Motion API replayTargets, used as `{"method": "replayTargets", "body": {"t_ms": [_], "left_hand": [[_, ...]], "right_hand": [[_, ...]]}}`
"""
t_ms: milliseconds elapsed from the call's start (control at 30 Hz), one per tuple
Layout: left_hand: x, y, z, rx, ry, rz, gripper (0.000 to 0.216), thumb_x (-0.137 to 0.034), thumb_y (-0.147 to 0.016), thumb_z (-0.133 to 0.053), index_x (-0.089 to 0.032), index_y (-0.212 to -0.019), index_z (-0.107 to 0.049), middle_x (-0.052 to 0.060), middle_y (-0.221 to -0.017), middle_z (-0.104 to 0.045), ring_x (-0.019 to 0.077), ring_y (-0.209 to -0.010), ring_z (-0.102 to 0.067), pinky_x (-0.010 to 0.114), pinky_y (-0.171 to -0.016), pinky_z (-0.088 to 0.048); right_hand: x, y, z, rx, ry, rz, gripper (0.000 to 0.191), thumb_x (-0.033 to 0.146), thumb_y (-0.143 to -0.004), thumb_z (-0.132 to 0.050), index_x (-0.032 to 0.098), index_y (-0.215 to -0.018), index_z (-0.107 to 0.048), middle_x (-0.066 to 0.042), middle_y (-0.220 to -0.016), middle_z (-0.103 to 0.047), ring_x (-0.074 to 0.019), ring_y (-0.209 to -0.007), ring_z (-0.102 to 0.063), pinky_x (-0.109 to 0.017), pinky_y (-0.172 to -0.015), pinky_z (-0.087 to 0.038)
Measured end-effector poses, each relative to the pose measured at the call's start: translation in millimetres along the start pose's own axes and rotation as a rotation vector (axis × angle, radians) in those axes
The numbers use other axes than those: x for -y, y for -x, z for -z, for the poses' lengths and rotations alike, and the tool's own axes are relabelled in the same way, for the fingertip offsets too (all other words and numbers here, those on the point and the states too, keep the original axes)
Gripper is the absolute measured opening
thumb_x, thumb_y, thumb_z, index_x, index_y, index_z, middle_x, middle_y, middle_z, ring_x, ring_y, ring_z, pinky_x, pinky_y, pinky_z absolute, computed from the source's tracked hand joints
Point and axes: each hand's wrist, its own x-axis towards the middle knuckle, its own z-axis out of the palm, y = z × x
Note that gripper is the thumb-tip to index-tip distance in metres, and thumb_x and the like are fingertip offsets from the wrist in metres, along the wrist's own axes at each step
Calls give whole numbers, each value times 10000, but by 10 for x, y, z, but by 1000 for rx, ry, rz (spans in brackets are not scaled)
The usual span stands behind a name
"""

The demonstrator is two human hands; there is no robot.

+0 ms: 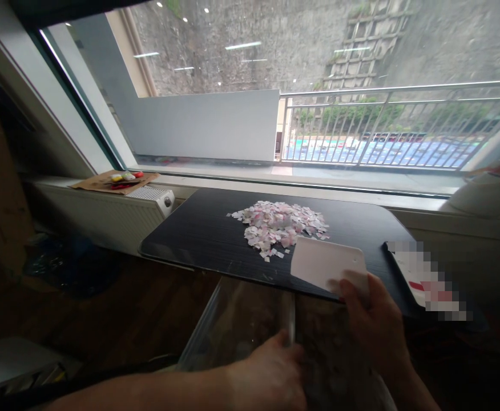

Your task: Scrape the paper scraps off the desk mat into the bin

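A heap of small square paper pieces (279, 222), white with pink marks, lies on the dark table (198, 228). My right hand (376, 319) grips a flat white plastic scraper (325, 260) at its right end. The scraper's left edge is over the tabletop, just in front of the heap. Below the table's front edge, my left hand (273, 365) is closed on the edge of a clear plastic bag or bin (228, 319); which of the two I cannot tell. Its lower part is dark and blurred.
A phone-like object (416, 279), partly pixelated, lies at the table's right end. Left of the table stands a white radiator (113, 211) with cardboard (100, 181) and small coloured items on top. Behind runs a large window with a sill (233, 178). A dark plastic bag (70, 265) lies on the floor.
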Motion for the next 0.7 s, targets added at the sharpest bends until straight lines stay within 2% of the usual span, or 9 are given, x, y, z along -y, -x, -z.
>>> {"method": "replayTargets", "body": {"t_ms": [133,333,533,700], "left_hand": [[-55,-98,-84,-22,0,-80,225,-241,-806,-766,-203,-613,-656,9,-727,-699,226,-820,-591,474,-822,-496],[5,-104,77,38,19,-14,111,-210,-823,-736,-179,-720,-709,31,-784,-704,256,-939,-602,474,-860,-502],[46,19,172,4,0,73,42,-194,-796,-751,-166,-817,-728,58,-952,-710,264,-1053,-580,457,-926,-477],[34,-28,106,29,5,48,53,-191,-804,-739,-167,-763,-716,58,-838,-698,271,-984,-585,478,-888,-483]], "right_hand": [[50,-14,35,-20,32,-8,370,546,-782,-576,228,-958,-644,-92,-871,-771,-265,-762,-729,-361,-680,-581],[100,19,-40,59,-71,-26,319,502,-786,-576,227,-940,-624,-69,-810,-769,-238,-689,-724,-327,-636,-585],[128,37,-28,83,-79,-31,316,508,-772,-594,231,-919,-633,-65,-815,-764,-240,-695,-719,-328,-639,-585],[58,55,1,44,-51,-58,337,528,-774,-602,229,-926,-642,-60,-815,-758,-241,-701,-711,-328,-636,-577]]}}
